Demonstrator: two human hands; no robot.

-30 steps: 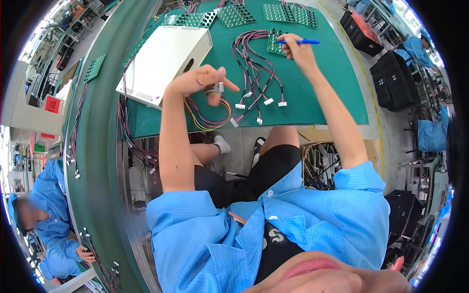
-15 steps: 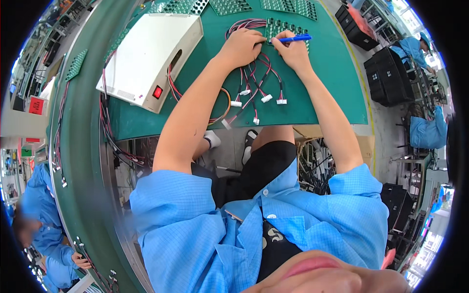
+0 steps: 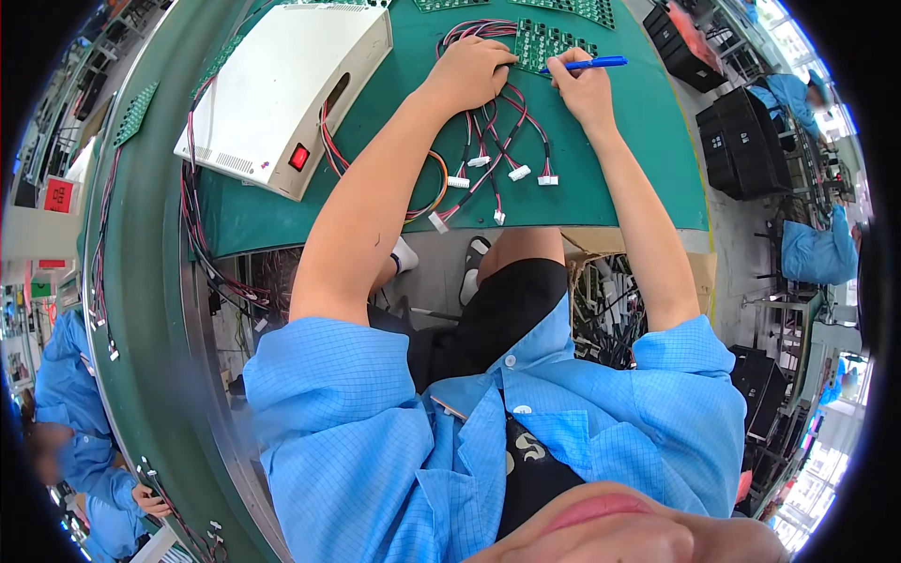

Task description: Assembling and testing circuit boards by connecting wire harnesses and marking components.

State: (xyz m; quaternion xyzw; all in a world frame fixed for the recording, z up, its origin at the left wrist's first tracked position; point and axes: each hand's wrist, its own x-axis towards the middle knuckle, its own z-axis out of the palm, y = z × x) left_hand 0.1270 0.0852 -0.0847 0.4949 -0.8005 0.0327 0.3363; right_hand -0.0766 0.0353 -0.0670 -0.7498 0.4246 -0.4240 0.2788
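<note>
My right hand [image 3: 586, 92] is closed round a blue pen [image 3: 599, 63], its tip end pointing left toward the lower edge of a green circuit board [image 3: 542, 43]. Bent over a harness of red, black and dark wires [image 3: 510, 117], my left hand [image 3: 472, 73] has its fingertips by the board's left edge; what lies under the palm is hidden. Out from below that hand the wires fan toward me, ending in several white connectors [image 3: 519, 173] on the green table mat [image 3: 638, 178]. The rest of the wires loop behind the hand.
A white metal case [image 3: 282, 89] with a red switch [image 3: 298, 157] stands at the left, wires coming from it. More circuit boards [image 3: 563, 7] lie along the far edge. Left runs a green belt [image 3: 155, 281]. Below the table sits a carton [image 3: 699, 272]. Co-workers sit on both sides.
My right hand has moved right with the pen, away from my left hand, uncovering more of the board. The view has shifted slightly; my left hand stays over the wires.
</note>
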